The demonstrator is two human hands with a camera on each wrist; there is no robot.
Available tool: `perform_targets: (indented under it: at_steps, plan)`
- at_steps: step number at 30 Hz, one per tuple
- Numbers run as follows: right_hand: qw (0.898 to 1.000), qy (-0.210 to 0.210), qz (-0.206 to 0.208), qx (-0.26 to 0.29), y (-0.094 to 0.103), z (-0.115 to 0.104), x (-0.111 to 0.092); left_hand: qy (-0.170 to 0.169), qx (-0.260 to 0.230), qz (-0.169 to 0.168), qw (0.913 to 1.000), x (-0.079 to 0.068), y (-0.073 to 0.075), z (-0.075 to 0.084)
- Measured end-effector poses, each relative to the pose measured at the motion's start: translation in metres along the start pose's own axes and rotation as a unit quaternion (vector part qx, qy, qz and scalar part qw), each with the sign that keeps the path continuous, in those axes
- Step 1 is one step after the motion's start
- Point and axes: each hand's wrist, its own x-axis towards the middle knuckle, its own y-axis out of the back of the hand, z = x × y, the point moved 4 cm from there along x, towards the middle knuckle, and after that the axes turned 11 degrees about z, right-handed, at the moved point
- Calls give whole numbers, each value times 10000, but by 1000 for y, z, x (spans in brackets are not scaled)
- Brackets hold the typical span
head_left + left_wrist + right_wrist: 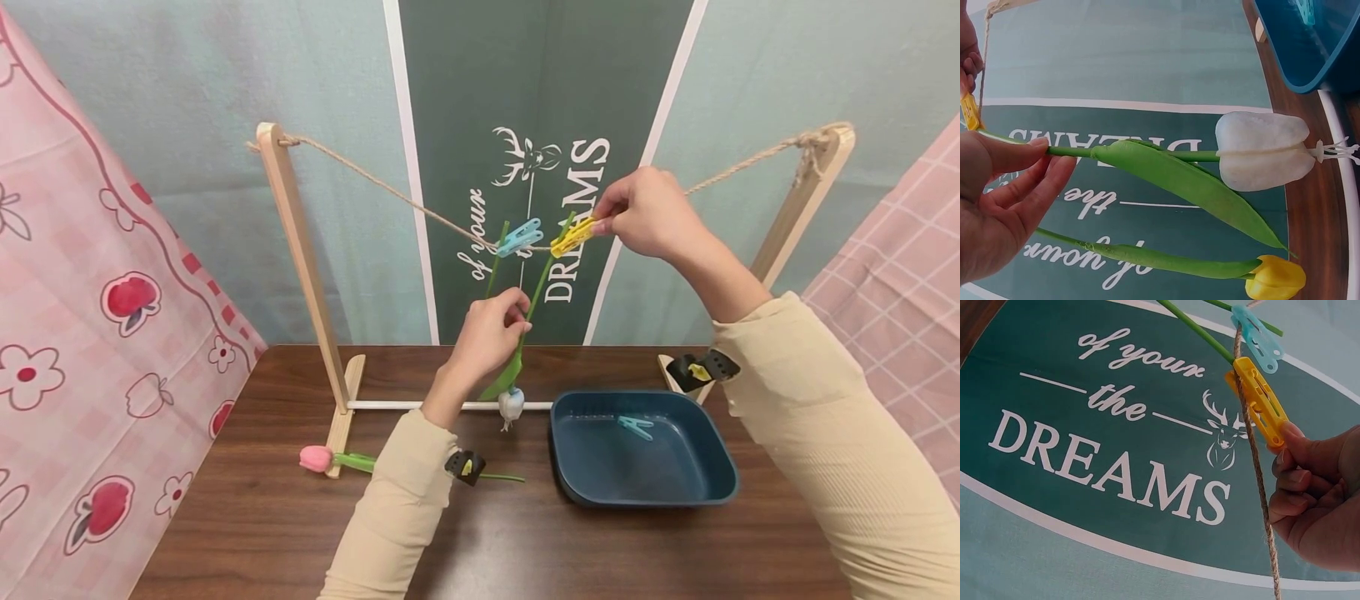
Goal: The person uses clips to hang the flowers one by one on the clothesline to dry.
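A white artificial tulip (1263, 152) hangs head down, and my left hand (489, 332) pinches its green stem between thumb and fingers. Its stem end reaches the rope (420, 208), where a yellow clothespin (573, 237) sits. My right hand (647, 212) pinches the handle end of that clothespin. Beside it on the rope, a light blue clothespin (520, 238) holds the stem of a yellow tulip (1275, 278), which also hangs head down. In the head view my left hand hides most of the yellow tulip.
The rope spans two wooden posts (300, 258) joined by a white rod (420, 406). A pink tulip (316, 458) lies on the brown table (510, 542), partly behind my left sleeve. To the right stands a dark blue basin (570, 492) with a light blue clothespin (636, 427) inside.
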Motion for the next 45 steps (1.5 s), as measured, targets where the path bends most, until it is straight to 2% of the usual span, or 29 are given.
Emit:
perform_targets:
  at_steps: [6,15,23,28,34,40,45]
  plan:
    - [9999,-81,-124,13,0,0,0,-10,39,8,10000,1,-1,-2]
    - [9992,-270,-276,89,0,0,-1,273,41,-15,9996,1,-2,-2]
    - [9991,-259,-287,159,1,3,-1,341,44,-13,9994,1,-2,-3]
    - [9981,-329,-275,445,4,7,-2,430,35,-49,9991,1,-3,-3]
    - [9958,-417,-263,775,8,9,-4,342,91,-20,9994,2,-2,-4]
    - [9935,-540,-425,906,8,12,-6,123,196,80,9997,4,-2,-7]
    - [9930,-521,-479,941,8,13,-9,162,136,94,9997,3,-3,-9]
